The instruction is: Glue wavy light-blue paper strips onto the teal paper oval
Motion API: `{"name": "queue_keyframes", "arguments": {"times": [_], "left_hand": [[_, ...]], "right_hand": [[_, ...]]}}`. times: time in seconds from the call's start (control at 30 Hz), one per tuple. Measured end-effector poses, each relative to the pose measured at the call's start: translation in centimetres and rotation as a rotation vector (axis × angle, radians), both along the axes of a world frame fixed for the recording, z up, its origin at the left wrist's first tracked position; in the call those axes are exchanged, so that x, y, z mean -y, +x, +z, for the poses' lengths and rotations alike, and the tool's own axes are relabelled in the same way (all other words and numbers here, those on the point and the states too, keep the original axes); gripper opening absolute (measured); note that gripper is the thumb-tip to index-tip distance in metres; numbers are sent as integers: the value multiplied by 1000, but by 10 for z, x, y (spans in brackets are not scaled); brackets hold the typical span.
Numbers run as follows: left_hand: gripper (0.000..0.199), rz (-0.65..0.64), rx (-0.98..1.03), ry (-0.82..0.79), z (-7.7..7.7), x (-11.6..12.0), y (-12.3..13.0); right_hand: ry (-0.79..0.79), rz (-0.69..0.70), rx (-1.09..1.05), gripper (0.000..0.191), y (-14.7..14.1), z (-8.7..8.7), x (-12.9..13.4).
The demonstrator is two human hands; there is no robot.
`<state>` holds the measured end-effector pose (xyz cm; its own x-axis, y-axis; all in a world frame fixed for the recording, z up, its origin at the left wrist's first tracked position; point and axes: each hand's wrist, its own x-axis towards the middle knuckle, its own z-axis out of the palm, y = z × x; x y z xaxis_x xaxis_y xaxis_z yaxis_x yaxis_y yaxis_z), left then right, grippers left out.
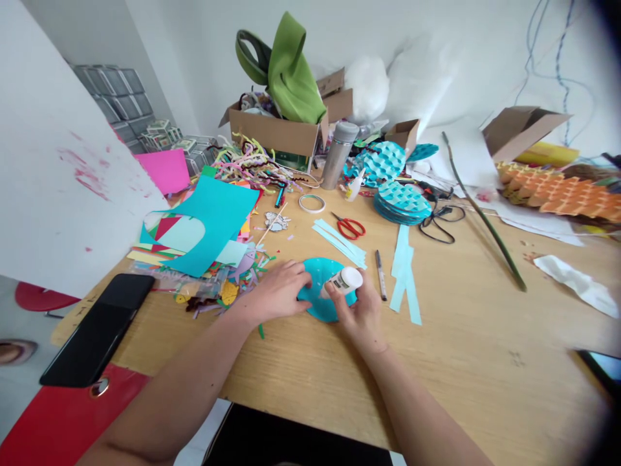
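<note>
My right hand [361, 310] is closed around a white glue bottle [345, 283], which is tilted with its nozzle end down toward the left. Under it a round teal paper disc [317, 268] lies on the table, dotted with small shiny spots. At the disc's left edge, my left hand [284, 288] has its bent fingers and thumb holding the paper. Pale blue paper strips [339, 243] lie just beyond the disc, and more strips [405, 278] lie to the right. Between the right hand and those strips is a pen [381, 275].
Red-handled scissors [350, 226], a tape roll [312, 204] and a stack of teal honeycomb discs [402, 204] sit farther back. Teal paper sheets [228, 207] and scraps pile up left, near a black phone [99, 327]. A steel flask [339, 155] stands behind; a green stick [485, 220] lies right.
</note>
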<state>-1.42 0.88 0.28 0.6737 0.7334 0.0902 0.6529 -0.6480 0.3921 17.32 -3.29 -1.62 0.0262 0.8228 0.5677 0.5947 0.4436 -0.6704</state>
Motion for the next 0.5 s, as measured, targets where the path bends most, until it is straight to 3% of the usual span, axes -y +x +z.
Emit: {"name": "queue_keyframes", "arguments": {"times": [0.5], "left_hand": [[14,2,32,-9,-4,0,0]], "right_hand": [[-6,19,31,17,0,-2,-1]]}}
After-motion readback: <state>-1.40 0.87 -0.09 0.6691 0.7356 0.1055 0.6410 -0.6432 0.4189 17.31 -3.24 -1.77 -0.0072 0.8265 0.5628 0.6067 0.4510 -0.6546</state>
